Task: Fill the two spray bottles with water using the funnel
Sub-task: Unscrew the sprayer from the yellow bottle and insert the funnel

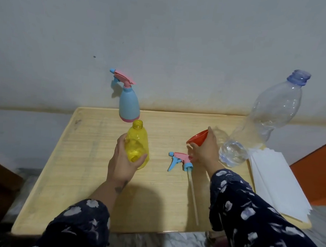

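A person's left hand (pixel 121 163) grips the uncapped translucent yellow plastic spray bottle (pixel 138 143) upright mid-table to steady its neck, while the right hand (pixel 204 148) pinches the small orange plastic funnel (pixel 197 137) lifted beside it, apparently ready to seat it.

a stack of white paper (pixel 276 184) lies on the wooden table's (pixel 81 156) right edge.

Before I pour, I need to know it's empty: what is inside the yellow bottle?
Nothing visible: the yellow bottle is see-through, uncapped and looks dry. The left hand covers its lower left side.
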Tool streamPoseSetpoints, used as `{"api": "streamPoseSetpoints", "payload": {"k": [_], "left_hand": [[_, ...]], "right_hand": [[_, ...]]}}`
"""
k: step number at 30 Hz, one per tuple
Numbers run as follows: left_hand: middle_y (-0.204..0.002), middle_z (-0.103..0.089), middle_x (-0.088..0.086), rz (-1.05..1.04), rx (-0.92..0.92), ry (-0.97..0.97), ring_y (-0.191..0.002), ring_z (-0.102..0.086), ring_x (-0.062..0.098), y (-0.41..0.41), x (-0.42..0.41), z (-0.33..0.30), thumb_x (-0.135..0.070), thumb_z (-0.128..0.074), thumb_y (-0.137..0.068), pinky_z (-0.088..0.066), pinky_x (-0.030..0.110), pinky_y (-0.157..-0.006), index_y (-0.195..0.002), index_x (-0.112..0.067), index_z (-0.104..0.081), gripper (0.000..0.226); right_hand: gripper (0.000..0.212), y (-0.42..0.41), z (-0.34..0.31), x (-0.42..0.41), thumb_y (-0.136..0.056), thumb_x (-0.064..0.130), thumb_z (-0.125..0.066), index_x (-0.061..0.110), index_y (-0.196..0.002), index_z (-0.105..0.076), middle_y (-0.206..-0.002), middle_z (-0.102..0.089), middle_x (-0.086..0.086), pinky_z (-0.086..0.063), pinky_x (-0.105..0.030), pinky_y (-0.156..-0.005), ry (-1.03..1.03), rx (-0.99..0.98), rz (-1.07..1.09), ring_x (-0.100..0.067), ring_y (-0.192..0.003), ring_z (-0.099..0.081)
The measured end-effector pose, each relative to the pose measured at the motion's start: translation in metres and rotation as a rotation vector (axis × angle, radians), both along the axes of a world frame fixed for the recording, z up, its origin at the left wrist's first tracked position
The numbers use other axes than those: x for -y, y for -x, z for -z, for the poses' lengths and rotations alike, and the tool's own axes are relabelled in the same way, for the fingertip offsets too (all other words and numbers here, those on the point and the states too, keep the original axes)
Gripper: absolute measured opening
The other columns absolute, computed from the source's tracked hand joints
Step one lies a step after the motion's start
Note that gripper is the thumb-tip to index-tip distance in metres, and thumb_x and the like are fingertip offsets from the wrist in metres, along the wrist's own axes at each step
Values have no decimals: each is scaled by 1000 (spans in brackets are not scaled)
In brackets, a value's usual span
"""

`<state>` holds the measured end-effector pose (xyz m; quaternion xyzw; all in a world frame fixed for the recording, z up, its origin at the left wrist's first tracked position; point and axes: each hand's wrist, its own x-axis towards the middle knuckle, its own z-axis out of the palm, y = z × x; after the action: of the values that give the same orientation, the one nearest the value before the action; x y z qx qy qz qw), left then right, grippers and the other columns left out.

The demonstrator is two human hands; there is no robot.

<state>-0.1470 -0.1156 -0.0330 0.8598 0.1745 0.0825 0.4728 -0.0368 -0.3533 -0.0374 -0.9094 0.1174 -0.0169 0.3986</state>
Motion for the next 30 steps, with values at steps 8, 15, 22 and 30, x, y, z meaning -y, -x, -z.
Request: {"api": "streamPoseSetpoints", "payload": {"k": [8, 15, 22, 30], "left_hand": [[-137, -45, -5, -8, 22, 5, -112, -55, 25, 9, 0, 9, -42, -77, -76, -47, 36, -86, -134, -36, -20, 81], [-138, -43, -5, 1, -7, -2, -116, -53, 22, 9, 3, 6, -39, -79, -75, -45, 32, -82, -131, -33, -21, 81], [-133, -50, -4, -36, -5, -27, -113, -56, 21, 8, 6, 4, -37, -81, -72, -50, 37, -83, -127, -32, -24, 79], [-128, -53, 1, -39, -39, -33, -107, -60, 27, 6, 7, 0, -40, -81, -70, -54, 47, -80, -127, -34, -19, 84]], "right_hand": [[78, 9, -13, -20, -80, 20, -75, 21, -143, -29, -137, -50, -4, -47, -34, -97, -176, 127, -21, -24, -121, -54], [80, 36, -56, -75, -77, 24, -78, 20, -143, -32, -134, -50, -1, -46, -6, -72, -401, 286, -146, -14, -93, -64], [81, 61, -98, -127, -72, 31, -80, 23, -139, -36, -131, -50, 2, -54, -25, -79, -552, 346, -301, -21, -89, -66], [76, 83, -97, -146, -72, 26, -82, 27, -133, -36, -134, -43, 6, -55, -27, -86, -666, 337, -366, -19, -101, -66]]}}
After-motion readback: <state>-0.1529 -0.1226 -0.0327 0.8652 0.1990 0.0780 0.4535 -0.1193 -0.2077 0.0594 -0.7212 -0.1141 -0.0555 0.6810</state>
